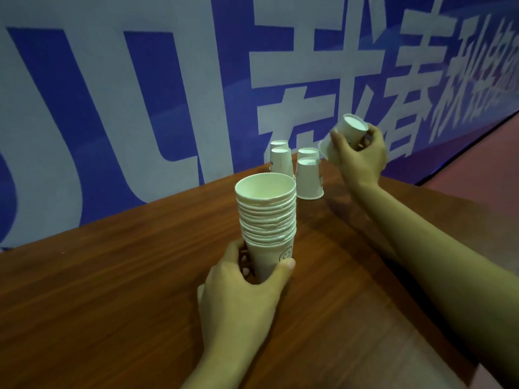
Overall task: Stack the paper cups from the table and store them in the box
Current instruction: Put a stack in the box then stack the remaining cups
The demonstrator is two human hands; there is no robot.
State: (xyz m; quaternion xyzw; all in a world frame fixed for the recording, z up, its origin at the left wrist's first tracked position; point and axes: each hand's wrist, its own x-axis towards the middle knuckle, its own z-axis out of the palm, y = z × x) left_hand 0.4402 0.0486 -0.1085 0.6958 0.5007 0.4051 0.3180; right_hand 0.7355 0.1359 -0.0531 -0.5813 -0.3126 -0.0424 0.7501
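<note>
Stacking looks mostly done: left hand (247, 287) grips the tall cup stack (266, 217), right hand (358, 153) grasps one loose cup (344, 136). Four upside-down cups (309, 178) wait on the table (112, 304); no box in view yet.

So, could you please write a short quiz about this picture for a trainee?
1. True or false: the left hand holds the tall stack of white paper cups upright.
2. How many upside-down white paper cups stand on the brown wooden table?
3. The right hand grips: A) nothing B) a single white paper cup C) a box

Key: 1 true; 2 four; 3 B
</note>
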